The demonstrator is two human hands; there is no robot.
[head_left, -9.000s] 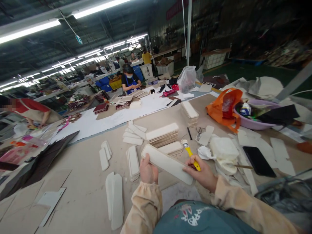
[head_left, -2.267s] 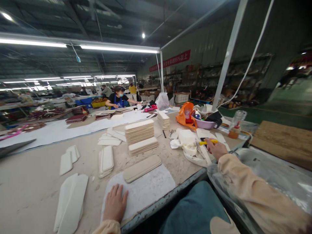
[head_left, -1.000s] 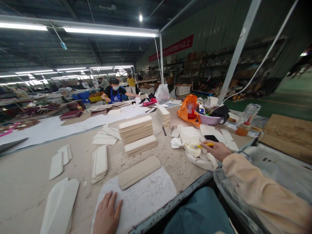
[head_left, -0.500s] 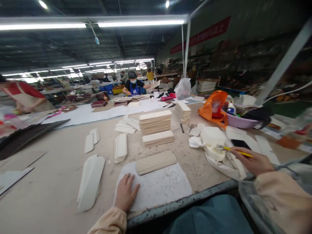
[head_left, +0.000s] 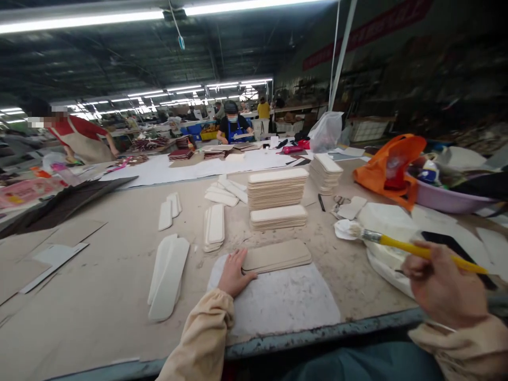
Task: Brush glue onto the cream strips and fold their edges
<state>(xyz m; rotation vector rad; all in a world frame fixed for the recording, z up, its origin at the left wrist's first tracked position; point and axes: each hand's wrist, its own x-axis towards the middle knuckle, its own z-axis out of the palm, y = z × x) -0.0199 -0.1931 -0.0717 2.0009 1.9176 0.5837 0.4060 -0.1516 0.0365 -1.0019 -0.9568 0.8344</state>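
My right hand point(head_left: 446, 283) is closed around the yellow handle of a paintbrush point(head_left: 405, 247), its bristles pointing left over a small white wrapped piece. Under the brush is a white container point(head_left: 383, 217), its inside partly hidden. My left hand point(head_left: 235, 274), fingers extended and thumb apart, rests at the left end of several beige rounded panels point(head_left: 278, 255). These overlap on a smudged white sheet point(head_left: 286, 301) near the table's front edge. Behind them rise a tall stack of cream-topped strips point(head_left: 278, 189) and a shorter stack point(head_left: 278, 217).
Loose white strips point(head_left: 169, 278) lie to the left, with more small piles behind. Scissors point(head_left: 341, 201), a black phone point(head_left: 452, 246), an orange bag point(head_left: 391, 164) and a lilac basin point(head_left: 452, 200) are at right. A co-worker in a blue apron point(head_left: 235, 129) is across the table.
My right hand has lifted the brush up from the white container. My left hand has moved forward from the white sheet to the end of the beige panels. The view has shifted.
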